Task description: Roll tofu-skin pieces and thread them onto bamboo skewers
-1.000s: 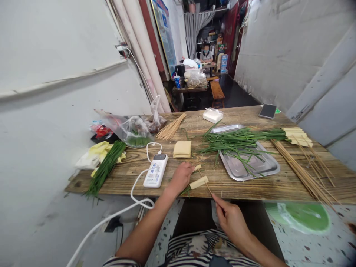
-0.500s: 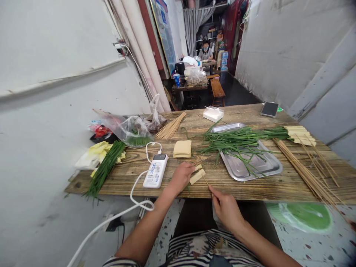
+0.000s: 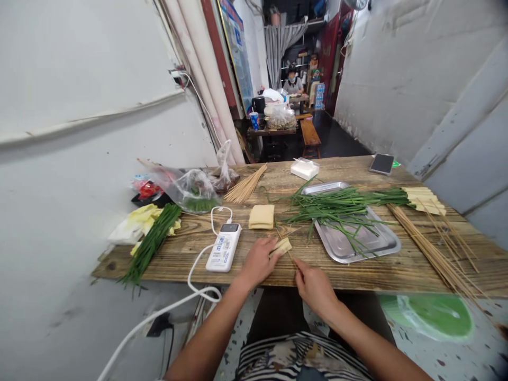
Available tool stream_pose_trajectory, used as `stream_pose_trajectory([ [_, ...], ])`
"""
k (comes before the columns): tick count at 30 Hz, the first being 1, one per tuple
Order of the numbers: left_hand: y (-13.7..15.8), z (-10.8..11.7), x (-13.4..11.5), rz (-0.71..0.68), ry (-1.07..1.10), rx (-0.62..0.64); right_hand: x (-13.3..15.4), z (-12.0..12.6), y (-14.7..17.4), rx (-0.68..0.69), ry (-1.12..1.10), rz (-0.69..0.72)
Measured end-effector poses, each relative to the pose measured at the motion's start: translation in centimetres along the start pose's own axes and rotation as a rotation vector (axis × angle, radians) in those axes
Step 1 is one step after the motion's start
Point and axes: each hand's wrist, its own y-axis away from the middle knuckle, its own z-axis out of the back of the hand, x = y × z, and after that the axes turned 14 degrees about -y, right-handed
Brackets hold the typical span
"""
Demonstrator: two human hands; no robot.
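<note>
My left hand (image 3: 259, 260) is closed on the left end of a small pale-yellow tofu skin roll (image 3: 284, 245) near the table's front edge; its fingers hide part of the roll. In my right hand (image 3: 314, 284) a thin bamboo skewer (image 3: 292, 258) is pinched near its end, its other part reaching the roll. Whether it pierces the roll I cannot tell. Just beyond sits a stack of square tofu skin sheets (image 3: 261, 217). Long green chives (image 3: 333, 203) lie across a metal tray (image 3: 359, 259) to the right.
Finished-looking rolls (image 3: 423, 200) on skewers lie far right beside loose bamboo skewers (image 3: 420, 246). A white power bank (image 3: 223, 248) with a cable is left of my hands. More chives (image 3: 153, 243), plastic bags (image 3: 196, 190), a skewer bundle (image 3: 246, 183), a tissue box (image 3: 305, 169) and a phone (image 3: 381, 164) surround them.
My left fingers have moved down and now lie over the roll's left end. My right hand has shifted slightly left with the skewer, closer to my left hand. The view has tilted slightly.
</note>
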Motion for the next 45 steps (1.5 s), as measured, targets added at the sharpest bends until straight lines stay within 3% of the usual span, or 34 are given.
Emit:
stream_pose_trajectory([
  [7,1.1,-0.9,-0.6,0.081,-0.032,-0.079,-1.5,-0.7,1.4,-0.14,-0.025,0.141],
  [12,0.8,-1.0,-1.4,0.066,-0.048,-0.107,-2.7,-1.1,2.2,-0.213,-0.084,0.256],
  [19,0.2,-1.9,-3.2,0.055,-0.056,-0.138,-3.2,-1.6,2.6,-0.253,-0.112,0.251],
  [26,0.1,-3.0,-3.7,0.146,-0.06,-0.158,-3.2,-1.8,2.6,-0.26,-0.079,0.233],
  [35,-0.9,-1.3,-4.1,0.082,-0.06,0.021,-3.5,-1.9,2.4,-0.304,-0.132,0.222],
  [45,-0.5,-2.3,-5.0,0.04,-0.199,-0.078,-3.3,-2.2,2.8,-0.302,-0.085,0.266],
])
